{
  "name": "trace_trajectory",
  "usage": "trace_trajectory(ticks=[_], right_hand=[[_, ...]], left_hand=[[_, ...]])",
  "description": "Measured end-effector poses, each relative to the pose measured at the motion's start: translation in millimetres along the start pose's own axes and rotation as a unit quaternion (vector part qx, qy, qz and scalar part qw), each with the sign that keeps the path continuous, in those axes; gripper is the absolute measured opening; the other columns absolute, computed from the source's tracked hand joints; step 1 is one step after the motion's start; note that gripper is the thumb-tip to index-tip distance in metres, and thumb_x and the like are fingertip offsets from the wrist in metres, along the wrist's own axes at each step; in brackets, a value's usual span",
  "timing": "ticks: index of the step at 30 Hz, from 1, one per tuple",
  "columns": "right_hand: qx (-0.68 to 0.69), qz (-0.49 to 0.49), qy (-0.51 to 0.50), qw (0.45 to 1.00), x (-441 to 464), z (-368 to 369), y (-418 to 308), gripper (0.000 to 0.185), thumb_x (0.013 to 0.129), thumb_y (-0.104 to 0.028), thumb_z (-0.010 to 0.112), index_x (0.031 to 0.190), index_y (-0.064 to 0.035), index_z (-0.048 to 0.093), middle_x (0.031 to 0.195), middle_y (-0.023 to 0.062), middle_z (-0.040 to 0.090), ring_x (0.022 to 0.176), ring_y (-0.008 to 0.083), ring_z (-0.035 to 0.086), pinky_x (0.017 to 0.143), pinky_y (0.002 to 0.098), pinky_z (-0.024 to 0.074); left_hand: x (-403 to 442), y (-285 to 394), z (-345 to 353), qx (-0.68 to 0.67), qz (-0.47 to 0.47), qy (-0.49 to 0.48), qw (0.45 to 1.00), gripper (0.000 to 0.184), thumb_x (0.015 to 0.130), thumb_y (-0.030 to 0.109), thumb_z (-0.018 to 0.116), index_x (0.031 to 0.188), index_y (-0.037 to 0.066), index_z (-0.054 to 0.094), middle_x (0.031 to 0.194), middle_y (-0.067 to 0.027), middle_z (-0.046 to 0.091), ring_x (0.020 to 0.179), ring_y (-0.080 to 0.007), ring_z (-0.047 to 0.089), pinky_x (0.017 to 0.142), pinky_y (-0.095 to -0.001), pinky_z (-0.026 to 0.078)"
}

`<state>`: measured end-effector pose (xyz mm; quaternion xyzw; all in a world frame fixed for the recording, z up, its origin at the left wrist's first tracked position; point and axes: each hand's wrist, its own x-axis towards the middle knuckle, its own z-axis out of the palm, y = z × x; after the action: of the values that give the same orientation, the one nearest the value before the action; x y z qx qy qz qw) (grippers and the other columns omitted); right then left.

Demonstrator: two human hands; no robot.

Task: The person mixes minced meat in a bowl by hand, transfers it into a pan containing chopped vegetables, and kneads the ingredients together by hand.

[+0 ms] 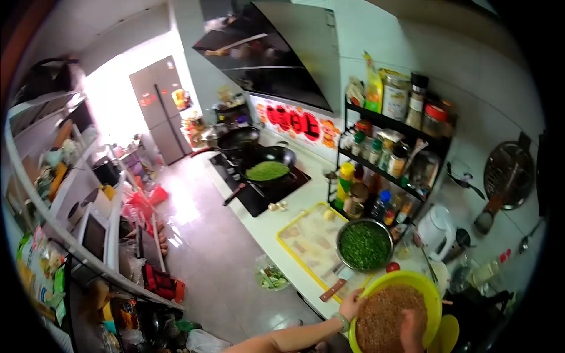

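Note:
A yellow basin (pixel 434 294) of brown minced filling (pixel 382 317) is at the lower right, on the counter's near end. My left hand (pixel 351 304) holds its left rim, with a pale bangle on the wrist. Inside the basin, my right hand (pixel 413 328) touches the filling; it is blurred and its fingertips are hidden. Just beyond the basin stands a steel bowl of chopped greens (pixel 365 244). A cleaver with a wooden handle (pixel 333 290) lies beside it on a yellow-edged cutting board (pixel 288 238).
A wok with greens (pixel 266 170) sits on the black cooktop (pixel 259 203). Garlic pieces (pixel 276 206) lie nearby. Against the wall stand a spice rack (pixel 388 120) and a white kettle (pixel 434 230). Crowded shelves (pixel 88 159) line the left. A plastic bag (pixel 271 275) hangs by the counter.

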<state>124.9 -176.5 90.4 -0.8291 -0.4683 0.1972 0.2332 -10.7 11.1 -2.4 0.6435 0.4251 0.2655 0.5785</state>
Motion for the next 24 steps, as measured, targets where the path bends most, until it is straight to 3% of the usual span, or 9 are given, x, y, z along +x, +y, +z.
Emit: trace_trajectory(ticks=[1,3,8,9,12,14,15,17,24], right_hand=[[-0.119,-0.045,-0.059,0.990,4.2,19.8,32.7,0.023,0.080,-0.014,0.052,0.100,-0.0100,0.062,0.099,0.0141,0.057,0.092,0.0303,0.056,0.081,0.0430,0.0437],[-0.060,-0.046,0.165,0.983,0.8,20.1,25.3,0.017,0.079,-0.004,0.053,0.094,-0.0053,0.062,0.093,0.0140,0.059,0.084,0.0293,0.058,0.074,0.0410,0.0462],[0.133,0.081,0.297,0.942,4.6,-22.7,-27.9,0.012,0.088,-0.004,0.050,0.094,-0.0006,0.059,0.085,0.0077,0.058,0.071,0.0149,0.056,0.064,0.0277,0.0458],[0.306,0.016,0.314,0.899,12.9,4.8,10.0,0.012,0.086,-0.002,0.051,0.094,-0.0012,0.060,0.082,0.0075,0.058,0.072,0.0159,0.056,0.062,0.0282,0.0461],[0.072,0.151,0.193,0.967,2.3,43.8,20.0,0.011,0.085,-0.003,0.052,0.093,-0.0022,0.060,0.081,0.0067,0.060,0.074,0.0158,0.057,0.062,0.0277,0.0463],[0.269,0.208,0.270,0.901,7.7,50.4,9.2,0.011,0.085,-0.006,0.052,0.093,-0.0042,0.060,0.083,0.0058,0.062,0.075,0.0143,0.058,0.062,0.0272,0.0467],[0.269,0.212,0.267,0.901,9.7,47.8,-3.9,0.011,0.085,-0.006,0.052,0.093,-0.0042,0.060,0.083,0.0058,0.062,0.075,0.0143,0.058,0.062,0.0272,0.0467],[0.418,0.242,0.371,0.793,10.2,36.1,-40.2,0.012,0.086,-0.012,0.053,0.094,-0.0067,0.059,0.089,0.0055,0.062,0.076,0.0131,0.059,0.061,0.0255,0.0466],[0.487,0.238,0.466,0.699,20.6,45.0,-42.9,0.017,0.086,-0.019,0.054,0.100,-0.0096,0.058,0.091,0.0032,0.062,0.076,0.0101,0.058,0.060,0.0219,0.0455]], left_hand=[[-1.5,-8.2,7.2,0.032,0.028,0.013,0.999,0.044,0.080,0.031,0.062,0.115,0.005,0.053,0.087,-0.0119,0.061,0.076,-0.0209,0.057,0.070,-0.0298,0.046],[3.2,-13.0,2.6,-0.018,0.066,-0.045,0.997,0.045,0.081,0.032,0.061,0.115,0.004,0.052,0.080,-0.0100,0.058,0.071,-0.0188,0.055,0.065,-0.0294,0.045],[5.4,2.7,-48.6,-0.006,0.084,-0.178,0.980,0.037,0.083,0.020,0.060,0.115,0.003,0.052,0.085,-0.0050,0.059,0.073,-0.0114,0.053,0.070,-0.0246,0.046],[9.2,0.4,-62.2,-0.012,0.089,-0.197,0.976,0.037,0.083,0.020,0.060,0.115,0.003,0.052,0.085,-0.0050,0.059,0.073,-0.0114,0.053,0.070,-0.0246,0.046],[20.4,-10.4,-132.4,-0.060,0.018,-0.320,0.945,0.032,0.085,0.016,0.058,0.114,0.003,0.054,0.081,-0.0015,0.057,0.071,-0.0093,0.053,0.066,-0.0230,0.046],[38.8,-10.5,-187.9,-0.076,-0.027,-0.338,0.938,0.030,0.086,0.016,0.056,0.114,0.004,0.054,0.082,-0.0003,0.058,0.071,-0.0081,0.054,0.063,-0.0215,0.045],[43.9,-8.8,-219.3,-0.070,-0.070,-0.320,0.942,0.029,0.086,0.015,0.056,0.113,0.005,0.055,0.082,-0.0002,0.058,0.070,-0.0077,0.054,0.061,-0.0208,0.044],[58.6,-8.8,-281.2,-0.059,-0.140,-0.274,0.950,0.028,0.086,0.015,0.055,0.113,0.006,0.055,0.082,0.0000,0.059,0.069,-0.0071,0.054,0.058,-0.0201,0.042],[89.5,-23.1,-435.9,-0.069,-0.181,-0.021,0.981,0.026,0.086,0.017,0.055,0.110,0.007,0.057,0.083,-0.0005,0.060,0.067,-0.0065,0.054,0.054,-0.0201,0.039]])
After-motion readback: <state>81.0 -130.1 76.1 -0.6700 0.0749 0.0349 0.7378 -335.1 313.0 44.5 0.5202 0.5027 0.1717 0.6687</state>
